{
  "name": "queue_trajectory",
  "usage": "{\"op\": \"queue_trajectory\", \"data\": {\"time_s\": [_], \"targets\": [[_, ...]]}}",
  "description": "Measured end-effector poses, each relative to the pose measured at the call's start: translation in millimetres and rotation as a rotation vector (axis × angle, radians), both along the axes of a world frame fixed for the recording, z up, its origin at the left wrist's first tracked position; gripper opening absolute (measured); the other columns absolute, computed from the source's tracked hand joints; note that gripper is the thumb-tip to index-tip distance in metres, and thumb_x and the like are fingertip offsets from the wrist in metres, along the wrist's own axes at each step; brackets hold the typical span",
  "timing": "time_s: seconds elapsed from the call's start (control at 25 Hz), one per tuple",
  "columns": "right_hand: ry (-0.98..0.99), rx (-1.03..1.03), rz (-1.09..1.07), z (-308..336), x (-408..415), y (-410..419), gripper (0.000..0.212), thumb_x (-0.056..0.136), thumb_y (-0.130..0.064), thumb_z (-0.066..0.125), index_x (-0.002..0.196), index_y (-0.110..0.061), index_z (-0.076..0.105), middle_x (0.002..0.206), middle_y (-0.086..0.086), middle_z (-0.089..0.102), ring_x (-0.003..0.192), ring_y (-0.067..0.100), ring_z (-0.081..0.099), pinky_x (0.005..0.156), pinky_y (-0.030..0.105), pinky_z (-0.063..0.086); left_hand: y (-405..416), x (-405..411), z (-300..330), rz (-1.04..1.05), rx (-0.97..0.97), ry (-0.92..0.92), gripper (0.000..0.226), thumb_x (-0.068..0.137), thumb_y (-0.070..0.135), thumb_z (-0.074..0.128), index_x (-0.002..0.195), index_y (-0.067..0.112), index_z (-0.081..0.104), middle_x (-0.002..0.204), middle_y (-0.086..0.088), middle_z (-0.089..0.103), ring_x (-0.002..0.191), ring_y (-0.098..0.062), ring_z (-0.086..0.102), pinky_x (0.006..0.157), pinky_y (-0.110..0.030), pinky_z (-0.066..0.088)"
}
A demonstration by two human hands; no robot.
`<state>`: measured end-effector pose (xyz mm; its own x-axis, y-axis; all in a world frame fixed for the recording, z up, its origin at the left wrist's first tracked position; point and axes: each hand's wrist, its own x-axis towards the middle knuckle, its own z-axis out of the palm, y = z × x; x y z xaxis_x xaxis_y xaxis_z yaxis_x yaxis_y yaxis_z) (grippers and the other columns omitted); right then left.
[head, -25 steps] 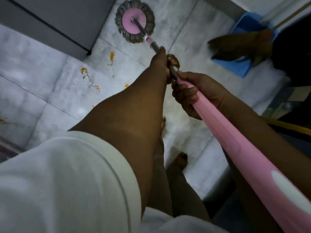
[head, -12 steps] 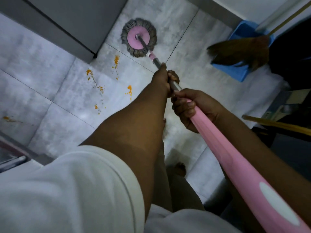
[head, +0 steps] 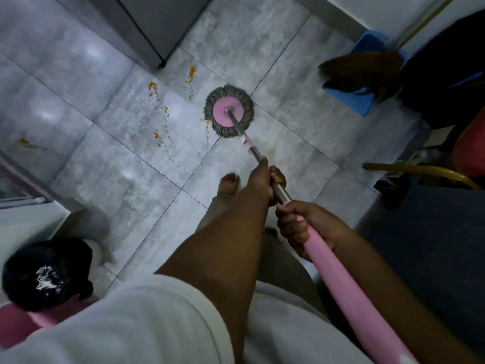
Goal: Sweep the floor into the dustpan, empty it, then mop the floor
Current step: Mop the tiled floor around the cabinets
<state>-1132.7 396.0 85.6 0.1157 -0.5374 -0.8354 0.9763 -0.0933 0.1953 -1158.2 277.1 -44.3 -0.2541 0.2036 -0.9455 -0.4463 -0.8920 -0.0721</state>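
While the person looks down along both arms, the right hand (head: 308, 228) is the nearer one, and its fingers are curled tight round the top end of the thick pink plastic sleeve of the mop handle (head: 349, 282). Just above it on the pole, the left hand (head: 263, 179) grips the bare grey metal section (head: 280, 192) of the same handle, with the thumb lying along the shaft; the two hands sit close together, almost touching. From this double grip the long axis of the handle runs forward and a little to the left, going down to the round mop head with a pink plastic disc and grey string fringe (head: 229, 114), which lies flat on the grey marbled tile floor (head: 110, 164). A bare foot (head: 227, 185) stands just left of the left hand. Small orange spots (head: 157, 101) are scattered on the tiles to the left of the mop head, the closest ones touching its fringe, so the next stroke probably needs the head pushed leftward across them. Further away on the right, a brown bristle broom (head: 364, 72) rests against a blue plastic dustpan (head: 367, 101), which suggests that sweeping is finished and mopping is the present step.
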Motion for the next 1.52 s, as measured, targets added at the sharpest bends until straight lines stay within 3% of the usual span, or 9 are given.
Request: {"op": "queue_trajectory", "data": {"time_s": [0.12, 0.24, 0.52, 0.84, 1.12, 1.36, 1.52], "targets": [[0.000, -0.012, -0.001, -3.8, -2.4, -7.2, 0.027, 0.087, -0.010, 0.047, 0.060, -0.011, 0.052, 0.043, -0.004, 0.041, 0.028, 0.003, 0.037, 0.028, 0.012, 0.030, -6.6, 0.0, -2.1, -0.048, -0.016, -0.013, 0.049, 0.098, 0.044, 0.051, 0.060, 0.017, 0.036, 0.040, 0.005, 0.034, 0.028, -0.008, 0.029, 0.031, -0.013, 0.026], [0.033, -0.026, 0.024, -16.3, -28.1, -31.6, 0.016, 0.084, -0.013, 0.051, 0.068, -0.012, 0.047, 0.045, -0.005, 0.041, 0.029, 0.003, 0.038, 0.028, 0.014, 0.033, -33.0, -28.4, -13.7, -0.035, -0.040, 0.011, 0.048, 0.098, 0.043, 0.051, 0.061, 0.016, 0.037, 0.040, 0.005, 0.034, 0.029, -0.007, 0.029, 0.032, -0.013, 0.026], [0.075, -0.102, 0.099, -59.6, -132.7, -152.5, 0.022, 0.083, -0.014, 0.048, 0.061, -0.015, 0.048, 0.044, -0.007, 0.039, 0.029, 0.002, 0.036, 0.029, 0.010, 0.030, -158.1, -136.5, -42.1, 0.106, -0.097, 0.078, 0.047, 0.101, 0.041, 0.046, 0.064, 0.016, 0.032, 0.035, 0.004, 0.032, 0.023, -0.007, 0.029, 0.031, -0.008, 0.025], [0.144, -0.099, 0.124, -82.6, -206.6, -240.3, 0.017, 0.085, -0.012, 0.050, 0.070, -0.018, 0.042, 0.047, -0.009, 0.035, 0.030, 0.002, 0.035, 0.029, 0.011, 0.031, -249.2, -210.3, -59.0, 0.103, -0.173, 0.084, 0.050, 0.102, 0.040, 0.044, 0.059, 0.015, 0.033, 0.033, 0.003, 0.034, 0.022, -0.008, 0.032, 0.035, -0.005, 0.030], [0.122, -0.084, 0.102, -75.6, -153.9, -211.6, 0.019, 0.079, -0.014, 0.053, 0.066, -0.018, 0.039, 0.046, -0.009, 0.034, 0.029, 0.002, 0.034, 0.030, 0.010, 0.029, -219.2, -163.0, -56.4, 0.066, -0.167, 0.092, 0.045, 0.101, 0.039, 0.046, 0.065, 0.015, 0.034, 0.035, 0.004, 0.032, 0.023, -0.008, 0.030, 0.031, -0.007, 0.027], [0.080, -0.044, 0.052, -51.8, -49.6, -139.2, 0.027, 0.086, -0.015, 0.048, 0.060, -0.014, 0.047, 0.043, -0.006, 0.040, 0.028, 0.002, 0.035, 0.031, 0.008, 0.027, -142.7, -61.2, -37.1, -0.004, -0.127, 0.073, 0.045, 0.101, 0.039, 0.047, 0.065, 0.016, 0.032, 0.035, 0.003, 0.031, 0.023, -0.008, 0.028, 0.030, -0.009, 0.026], [0.038, -0.028, 0.039, -26.9, 28.8, -89.4, 0.021, 0.085, -0.016, 0.051, 0.066, -0.016, 0.043, 0.044, -0.007, 0.039, 0.029, 0.002, 0.036, 0.030, 0.010, 0.031, -90.3, 20.2, -16.8, -0.036, -0.079, 0.032, 0.047, 0.100, 0.040, 0.048, 0.063, 0.015, 0.033, 0.036, 0.003, 0.033, 0.024, -0.008, 0.030, 0.031, -0.009, 0.027]]}}
